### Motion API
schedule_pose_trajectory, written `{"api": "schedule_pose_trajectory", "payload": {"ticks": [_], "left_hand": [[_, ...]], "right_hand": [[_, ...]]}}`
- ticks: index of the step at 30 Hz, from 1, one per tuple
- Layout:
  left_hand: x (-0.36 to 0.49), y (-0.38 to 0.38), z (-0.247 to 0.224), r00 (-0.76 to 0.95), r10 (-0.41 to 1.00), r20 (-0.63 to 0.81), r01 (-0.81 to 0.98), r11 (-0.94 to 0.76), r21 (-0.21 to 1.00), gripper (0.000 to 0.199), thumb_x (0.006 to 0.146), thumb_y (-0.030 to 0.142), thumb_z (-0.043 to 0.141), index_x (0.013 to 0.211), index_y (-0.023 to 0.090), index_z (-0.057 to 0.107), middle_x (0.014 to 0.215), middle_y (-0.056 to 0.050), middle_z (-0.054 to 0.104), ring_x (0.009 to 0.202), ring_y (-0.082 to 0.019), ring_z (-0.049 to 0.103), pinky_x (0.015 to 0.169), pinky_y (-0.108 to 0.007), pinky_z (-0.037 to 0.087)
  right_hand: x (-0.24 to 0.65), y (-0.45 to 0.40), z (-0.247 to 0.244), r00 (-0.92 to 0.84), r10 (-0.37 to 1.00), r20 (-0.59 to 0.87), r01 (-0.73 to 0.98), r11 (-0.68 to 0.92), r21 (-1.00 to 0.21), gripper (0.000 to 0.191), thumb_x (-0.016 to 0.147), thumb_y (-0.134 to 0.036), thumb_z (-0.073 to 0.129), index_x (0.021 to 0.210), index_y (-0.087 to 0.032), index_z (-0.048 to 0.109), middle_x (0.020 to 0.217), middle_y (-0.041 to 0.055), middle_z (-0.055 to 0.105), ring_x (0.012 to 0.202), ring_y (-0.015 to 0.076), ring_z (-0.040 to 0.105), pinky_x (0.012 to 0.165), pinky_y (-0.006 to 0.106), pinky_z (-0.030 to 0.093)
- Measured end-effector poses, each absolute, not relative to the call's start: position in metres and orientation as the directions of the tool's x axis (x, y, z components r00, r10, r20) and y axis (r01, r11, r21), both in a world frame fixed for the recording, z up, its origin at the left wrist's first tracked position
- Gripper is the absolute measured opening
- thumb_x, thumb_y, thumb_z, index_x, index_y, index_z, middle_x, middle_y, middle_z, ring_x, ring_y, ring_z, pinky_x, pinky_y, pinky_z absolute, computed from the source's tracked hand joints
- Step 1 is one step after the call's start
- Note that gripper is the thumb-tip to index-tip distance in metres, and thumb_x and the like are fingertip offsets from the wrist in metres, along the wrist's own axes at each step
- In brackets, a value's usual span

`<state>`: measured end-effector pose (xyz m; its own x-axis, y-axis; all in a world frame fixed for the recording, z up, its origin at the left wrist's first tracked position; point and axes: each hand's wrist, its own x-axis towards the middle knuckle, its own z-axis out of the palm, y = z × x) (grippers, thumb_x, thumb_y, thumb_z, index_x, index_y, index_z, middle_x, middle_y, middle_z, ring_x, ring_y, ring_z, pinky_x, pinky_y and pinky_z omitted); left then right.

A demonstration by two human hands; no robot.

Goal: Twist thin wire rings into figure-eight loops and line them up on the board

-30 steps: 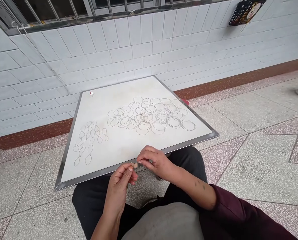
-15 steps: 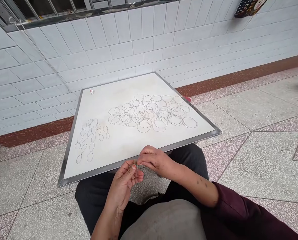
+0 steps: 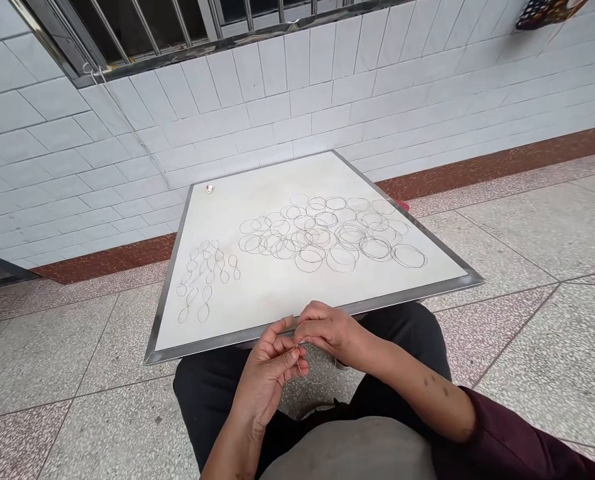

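Observation:
My left hand (image 3: 273, 363) pinches a thin wire loop (image 3: 319, 383) between thumb and forefinger, just in front of the table's near edge. Touching it from the right, my right hand (image 3: 331, 333) has its fingertips closed on the same wire. The loop's lower part hangs below the hands, over the gap between the knees. Fingers hide the pinched part of the wire. On the white table (image 3: 257, 300) lie many overlapping wire rings (image 3: 310, 259). Several wire pieces twisted into figure-eights (image 3: 204, 312) lie apart on its left side.
The table has a grey metal rim (image 3: 427, 287) and stands against a white tiled wall (image 3: 257, 100). A tiny white-and-red object (image 3: 210, 189) sits at its far left corner. Above is a barred window (image 3: 142, 27). Speckled floor (image 3: 102, 413) surrounds the table.
The view has shifted, so the table appears farther right and slightly lower. Both hands stay together on the wire, and a wider part of the loop now shows below them.

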<state>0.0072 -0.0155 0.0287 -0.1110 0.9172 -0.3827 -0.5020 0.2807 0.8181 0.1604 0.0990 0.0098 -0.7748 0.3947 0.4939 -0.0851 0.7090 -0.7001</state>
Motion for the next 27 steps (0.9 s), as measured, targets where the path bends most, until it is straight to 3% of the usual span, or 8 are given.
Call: {"api": "schedule_pose_trajectory", "payload": {"ticks": [4,6,10,13,16,19,27], "left_hand": [[0.009,-0.016,0.028,-0.133,0.912,-0.387,-0.493,0.278,0.824,0.057,0.072,0.025,0.082,0.124,0.02,0.06,0.077,0.0,0.065,0.064,-0.014,0.063,0.064,-0.03,0.053],[0.01,-0.016,0.028,-0.18,0.908,-0.379,-0.5,0.247,0.83,0.058,0.07,0.025,0.082,0.124,0.02,0.06,0.076,0.001,0.065,0.062,-0.013,0.062,0.063,-0.028,0.053],[0.007,-0.016,0.028,-0.29,0.885,-0.363,-0.528,0.169,0.832,0.06,0.068,0.024,0.084,0.123,0.02,0.061,0.077,0.001,0.066,0.063,-0.012,0.063,0.064,-0.026,0.054],[0.002,-0.015,0.026,-0.36,0.857,-0.37,-0.554,0.123,0.823,0.06,0.065,0.021,0.085,0.121,0.019,0.062,0.078,0.001,0.068,0.069,-0.013,0.066,0.068,-0.027,0.056],[-0.002,-0.015,0.025,-0.4,0.835,-0.378,-0.574,0.093,0.813,0.058,0.065,0.019,0.085,0.12,0.02,0.064,0.077,0.001,0.069,0.074,-0.013,0.067,0.071,-0.026,0.056],[-0.003,-0.014,0.025,-0.412,0.827,-0.383,-0.608,0.064,0.792,0.058,0.066,0.017,0.085,0.12,0.02,0.065,0.076,0.0,0.07,0.076,-0.013,0.068,0.071,-0.023,0.055],[-0.002,-0.013,0.027,-0.372,0.812,-0.449,-0.716,0.057,0.696,0.055,0.066,0.011,0.084,0.118,0.019,0.066,0.08,0.001,0.068,0.064,-0.006,0.063,0.065,-0.017,0.054]], "right_hand": [[0.158,0.099,0.012,-0.786,0.408,0.464,-0.074,0.683,-0.726,0.014,0.095,-0.022,0.056,0.095,-0.021,0.07,0.091,0.0048,0.062,0.091,0.0166,0.056,0.075,0.027,0.047],[0.157,0.101,0.013,-0.781,0.481,0.398,-0.022,0.616,-0.787,0.012,0.092,-0.025,0.061,0.101,-0.022,0.069,0.09,0.0041,0.061,0.085,0.0158,0.056,0.073,0.027,0.047],[0.162,0.106,0.014,-0.726,0.668,0.165,0.092,0.331,-0.939,0.02,0.088,-0.036,0.067,0.099,-0.019,0.067,0.083,0.0007,0.059,0.069,0.0117,0.051,0.064,0.024,0.043],[0.168,0.107,0.015,-0.769,0.638,-0.039,0.051,0.001,-0.999,0.025,0.091,-0.042,0.061,0.095,-0.017,0.065,0.069,-0.003,0.054,0.062,0.0095,0.049,0.058,0.022,0.041],[0.172,0.105,0.012,-0.836,0.527,-0.154,-0.034,-0.329,-0.944,0.03,0.085,-0.043,0.069,0.096,-0.016,0.064,0.066,-0.0044,0.055,0.058,0.0075,0.053,0.056,0.019,0.042],[0.171,0.103,0.007,-0.858,0.479,-0.184,-0.117,-0.532,-0.839,0.031,0.078,-0.038,0.078,0.094,-0.015,0.066,0.075,-0.002,0.061,0.062,0.0065,0.059,0.06,0.019,0.047],[0.166,0.102,0.0,-0.857,0.481,-0.183,-0.188,-0.624,-0.759,0.023,0.078,-0.031,0.08,0.09,-0.014,0.07,0.077,0.0005,0.067,0.065,0.0057,0.062,0.06,0.016,0.047]]}}
